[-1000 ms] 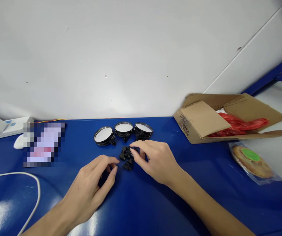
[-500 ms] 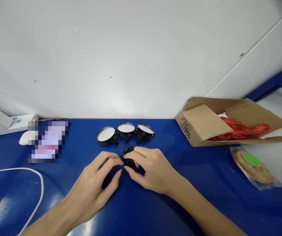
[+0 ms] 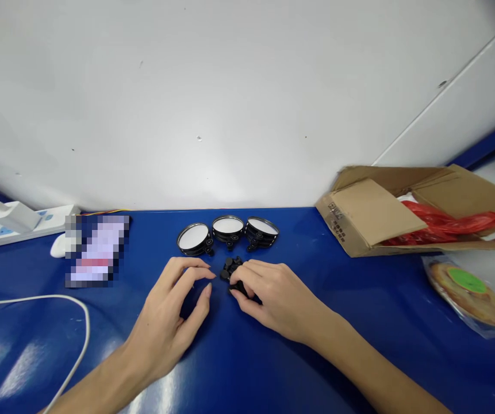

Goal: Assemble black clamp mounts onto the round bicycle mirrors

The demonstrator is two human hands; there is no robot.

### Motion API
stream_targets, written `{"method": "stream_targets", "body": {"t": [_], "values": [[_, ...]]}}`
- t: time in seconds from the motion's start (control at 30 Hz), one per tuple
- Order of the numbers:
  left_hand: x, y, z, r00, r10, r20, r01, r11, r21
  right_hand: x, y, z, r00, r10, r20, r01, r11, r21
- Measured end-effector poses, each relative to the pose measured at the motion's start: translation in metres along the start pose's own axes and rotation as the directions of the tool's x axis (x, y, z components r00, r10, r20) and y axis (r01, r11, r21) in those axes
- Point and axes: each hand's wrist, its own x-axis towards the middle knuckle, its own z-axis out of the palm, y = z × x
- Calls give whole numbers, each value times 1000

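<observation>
Small black knobbed parts (image 3: 229, 269) lie bunched on the blue table. The fingers of my right hand (image 3: 271, 293) close around a black piece among them, and they cover most of it. To the left, my left hand (image 3: 173, 313) rests with curved fingers and its thumb apart, holding nothing, its fingertips just short of the black parts. Behind the bunch is a row of round black-rimmed mirrors: a left mirror (image 3: 193, 236), a middle mirror (image 3: 227, 224) and a right mirror (image 3: 263, 226). Each has a black knobbed mount facing me.
An open cardboard box (image 3: 346, 230) with a red plastic bag (image 3: 449, 223) stands right. A wrapped round item (image 3: 484, 305) with a green label lies before it. On the left are a pixelated phone (image 3: 100, 247), a white mouse (image 3: 58, 245), a power strip (image 3: 60, 218) and a white cable (image 3: 87, 328).
The whole view has shifted slightly, so most things appear farther right. My left hand has drawn a little away from the black parts; my right hand stays on them.
</observation>
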Motion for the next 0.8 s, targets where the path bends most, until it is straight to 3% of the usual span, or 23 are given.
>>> {"method": "stream_targets", "body": {"t": [0.33,0.53,0.8], "values": [[3,-1,0,996,7,-90,2,996,90,-1,3,-5,1000,-23,13,21,992,128],[6,-3,-2,991,42,-124,-26,992,127,-1,1,-2,995,-59,77,57,998,24],[6,-14,3,998,21,-56,-10,982,186,-2,1,0,996,-85,20,86,993,-79]]}}
